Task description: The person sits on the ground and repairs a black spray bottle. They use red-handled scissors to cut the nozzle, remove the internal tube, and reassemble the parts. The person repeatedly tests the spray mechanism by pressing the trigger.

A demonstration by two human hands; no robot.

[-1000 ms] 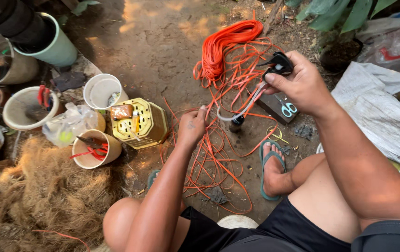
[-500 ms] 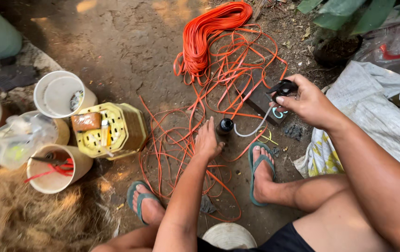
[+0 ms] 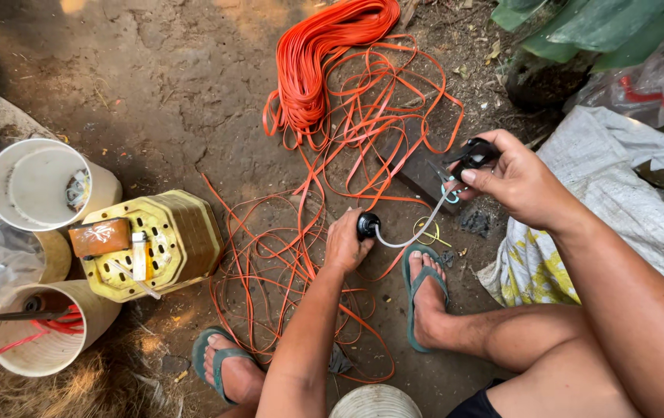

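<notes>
While the person squats on the bare earth, entries as follows.

Left hand: left hand (image 3: 345, 241) closed around a small black round part (image 3: 367, 225), held low over the orange strapping (image 3: 324, 232).
Right hand: right hand (image 3: 519, 182) raised, fingers clamped on a black tool (image 3: 473, 152), scissors or cutters by the look; I cannot tell which.
Link: a pale grey cable (image 3: 417, 232) sags in a curve between the two hands, one end at the black part, the other at the tool.
Step, as judged: the cable end is being worked at the tool, trimming or stripping seems likely.
Next move calls for: a steady hold on the black part and tension taken out of the curve before any cut.
Strapping: flat, thin, glossy orange; a tight bundle (image 3: 324, 54) at top, loose loops sprawled over the ground.
Ground: dry cracked dirt, dusty.
Dark block (image 3: 417, 166): flat, rectangular, lying under the loops near the right hand.
Yellow basket (image 3: 154, 244): perforated plastic, on its side, well to the left.
White buckets (image 3: 37, 186): round, scuffed, just beside the basket.
Footwear: green flip-flop (image 3: 425, 286) just below the cable.
</notes>
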